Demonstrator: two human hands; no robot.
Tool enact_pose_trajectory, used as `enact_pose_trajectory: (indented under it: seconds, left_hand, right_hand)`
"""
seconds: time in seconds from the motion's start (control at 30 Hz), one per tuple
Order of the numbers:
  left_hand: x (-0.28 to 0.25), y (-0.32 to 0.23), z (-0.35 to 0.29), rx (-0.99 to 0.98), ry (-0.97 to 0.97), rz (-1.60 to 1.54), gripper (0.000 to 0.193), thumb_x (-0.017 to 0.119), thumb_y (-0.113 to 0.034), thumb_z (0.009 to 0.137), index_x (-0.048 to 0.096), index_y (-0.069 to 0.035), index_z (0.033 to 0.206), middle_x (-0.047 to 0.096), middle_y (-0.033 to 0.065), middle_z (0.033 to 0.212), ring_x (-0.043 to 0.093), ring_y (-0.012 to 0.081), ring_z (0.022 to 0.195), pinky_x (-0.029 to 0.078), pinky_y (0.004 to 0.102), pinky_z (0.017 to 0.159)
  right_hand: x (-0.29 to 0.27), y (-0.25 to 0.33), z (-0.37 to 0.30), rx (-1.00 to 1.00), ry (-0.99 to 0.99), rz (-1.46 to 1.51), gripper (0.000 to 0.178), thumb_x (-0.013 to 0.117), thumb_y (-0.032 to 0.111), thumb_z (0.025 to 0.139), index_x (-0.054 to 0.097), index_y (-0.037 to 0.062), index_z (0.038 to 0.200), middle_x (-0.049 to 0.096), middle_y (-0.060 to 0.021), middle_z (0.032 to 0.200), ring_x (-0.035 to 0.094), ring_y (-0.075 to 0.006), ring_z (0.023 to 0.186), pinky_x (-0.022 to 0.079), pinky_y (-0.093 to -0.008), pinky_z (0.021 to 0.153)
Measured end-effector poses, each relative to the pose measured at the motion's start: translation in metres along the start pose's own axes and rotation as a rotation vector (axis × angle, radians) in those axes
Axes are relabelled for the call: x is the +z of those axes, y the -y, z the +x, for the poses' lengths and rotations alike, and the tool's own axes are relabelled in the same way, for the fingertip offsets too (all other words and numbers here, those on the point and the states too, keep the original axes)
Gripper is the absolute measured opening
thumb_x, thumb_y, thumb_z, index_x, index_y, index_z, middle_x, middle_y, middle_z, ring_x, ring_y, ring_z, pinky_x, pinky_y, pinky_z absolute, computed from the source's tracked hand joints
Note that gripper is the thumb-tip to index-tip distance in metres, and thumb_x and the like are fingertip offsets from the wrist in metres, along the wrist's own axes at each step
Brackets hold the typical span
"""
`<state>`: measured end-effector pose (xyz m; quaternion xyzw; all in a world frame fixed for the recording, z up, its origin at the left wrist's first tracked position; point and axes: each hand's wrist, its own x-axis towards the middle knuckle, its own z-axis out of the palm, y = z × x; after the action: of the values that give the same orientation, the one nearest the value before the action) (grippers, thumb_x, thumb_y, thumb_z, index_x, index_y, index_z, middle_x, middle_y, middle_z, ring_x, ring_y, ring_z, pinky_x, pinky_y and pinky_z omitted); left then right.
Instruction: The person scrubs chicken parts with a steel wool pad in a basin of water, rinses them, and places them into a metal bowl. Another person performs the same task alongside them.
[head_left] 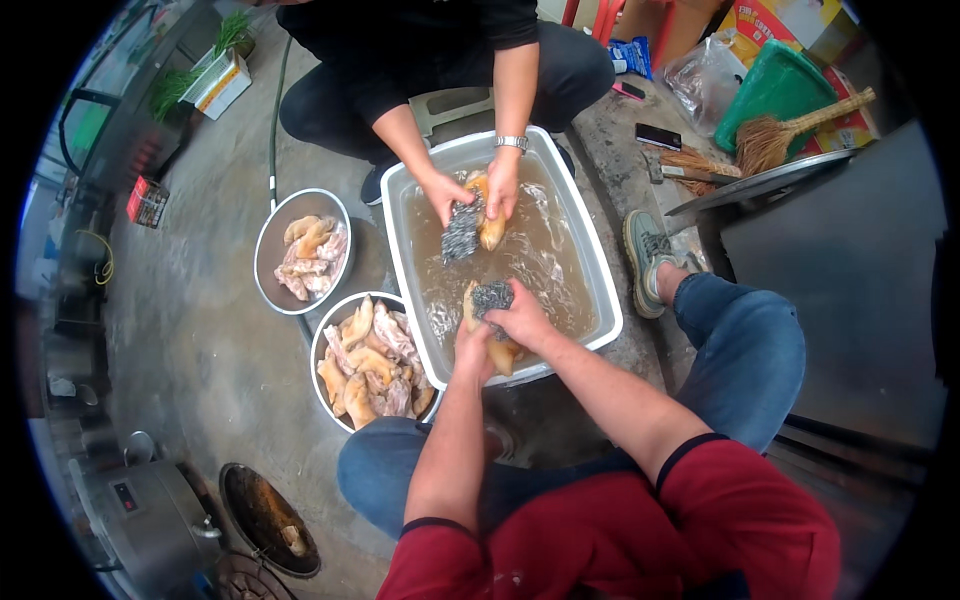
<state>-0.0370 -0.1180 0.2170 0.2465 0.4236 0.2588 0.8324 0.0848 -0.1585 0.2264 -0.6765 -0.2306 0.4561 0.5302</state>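
Observation:
My left hand (pixel 474 352) grips a pale yellow pig's trotter (pixel 503 357) over the near end of a white rectangular tub (pixel 608 300) of murky water. Closed on a grey scouring pad (pixel 491 297), my right hand (pixel 522 318) presses it to the trotter's upper part. My fingers hide some of both. Opposite me, a crouching person's hands (pixel 502 188) hold another trotter (pixel 492 232) and a larger grey scouring pad (pixel 461 232) above the water.
Left of the tub stand two metal bowls of trotters, the farther bowl (pixel 262 270) and the nearer bowl (pixel 322 395). A hose (pixel 274 140) runs along the concrete floor. On the right lie a straw broom (pixel 768 140), a green dustpan (pixel 775 90) and a phone (pixel 658 136).

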Motion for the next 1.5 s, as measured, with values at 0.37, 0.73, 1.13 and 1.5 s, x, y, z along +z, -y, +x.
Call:
enact_pose_trajectory:
  seconds: [0.37,0.73,1.13,1.5]
  left_hand:
    - [0.008,0.007,-0.003,0.319,0.047,0.634,0.033,0.064,-0.004,0.079,0.06,-0.001,0.112,0.061,0.0068,0.094,0.062,0.019,0.078,0.054,0.0358,0.067]
    - [-0.006,-0.018,-0.001,-0.055,0.09,-0.065,0.038,0.054,-0.026,0.098,0.052,-0.003,0.129,0.063,0.0116,0.109,0.063,0.0253,0.095,0.055,0.0427,0.082]
    - [-0.006,-0.012,0.015,-0.221,-0.081,-0.059,0.049,0.044,-0.042,0.103,0.05,-0.004,0.133,0.062,0.0114,0.114,0.065,0.0268,0.098,0.057,0.0433,0.082]
    - [-0.014,-0.013,0.005,-0.286,0.053,0.001,0.042,0.051,-0.046,0.1,0.062,-0.009,0.117,0.067,0.006,0.098,0.067,0.0207,0.081,0.056,0.0356,0.066]
  right_hand:
    - [-0.001,-0.05,0.04,0.36,-0.39,0.31,0.048,0.068,0.016,0.08,0.056,-0.0112,0.118,0.066,-0.0199,0.099,0.064,-0.0305,0.09,0.05,-0.0435,0.078]
    - [-0.104,-0.029,0.036,0.256,-0.021,-1.172,0.047,0.063,0.014,0.081,0.055,0.0077,0.126,0.068,-0.0204,0.112,0.065,-0.0364,0.106,0.052,-0.046,0.091]
    - [-0.018,-0.031,0.021,0.026,0.168,-0.049,0.042,0.077,0.019,0.082,0.064,-0.0031,0.115,0.071,-0.0133,0.103,0.066,-0.0208,0.095,0.051,-0.0325,0.088]
    - [-0.001,0.0,-0.013,0.032,-0.062,-0.228,0.032,0.073,0.022,0.086,0.067,-0.0039,0.104,0.072,-0.0173,0.096,0.07,-0.0243,0.088,0.053,-0.0352,0.081]
